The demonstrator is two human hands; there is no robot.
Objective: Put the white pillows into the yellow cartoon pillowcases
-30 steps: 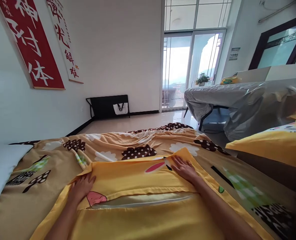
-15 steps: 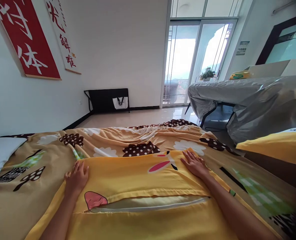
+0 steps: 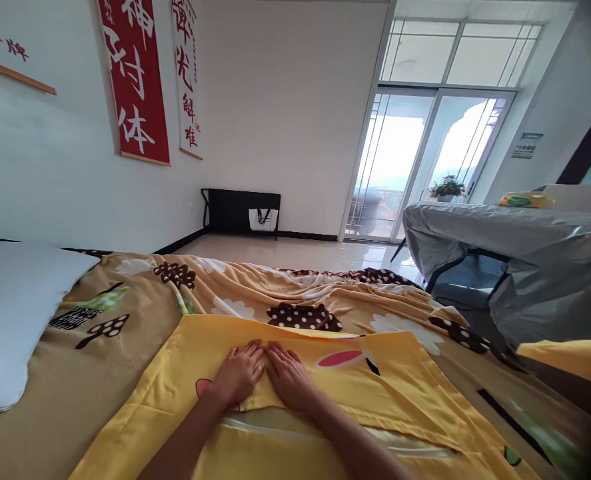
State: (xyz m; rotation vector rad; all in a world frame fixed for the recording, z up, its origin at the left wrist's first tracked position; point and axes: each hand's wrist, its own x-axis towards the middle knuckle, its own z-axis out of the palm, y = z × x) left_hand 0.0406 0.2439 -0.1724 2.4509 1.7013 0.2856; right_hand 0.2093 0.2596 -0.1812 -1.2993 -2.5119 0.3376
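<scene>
A yellow pillowcase (image 3: 395, 380) with printed pink and black figures lies spread over the patterned blanket (image 3: 150, 353). Across it runs a long slit (image 3: 270, 430) with a pale strip along its edge, partly covered by my forearms. My left hand (image 3: 240, 372) rests flat on the cloth beyond the slit, fingers stretched out. Right beside it, my right hand (image 3: 289, 375) also lies flat, fingers extended, the fingertips of both hands close together. Neither hand grips anything. The pillowcase's near end is cut off by the bottom of the view.
A white pillow (image 3: 15, 327) lies on the blanket at the left. Yellow fabric (image 3: 570, 357) shows at the right edge. Farther back stand a table under grey plastic sheeting (image 3: 550, 247) and a black panel (image 3: 230, 210) with a white bag (image 3: 262, 220) against the wall.
Both hands have moved inward from the pillowcase's far left and right corners to its middle. Its far edge and surface have shifted slightly. The camera view has turned left.
</scene>
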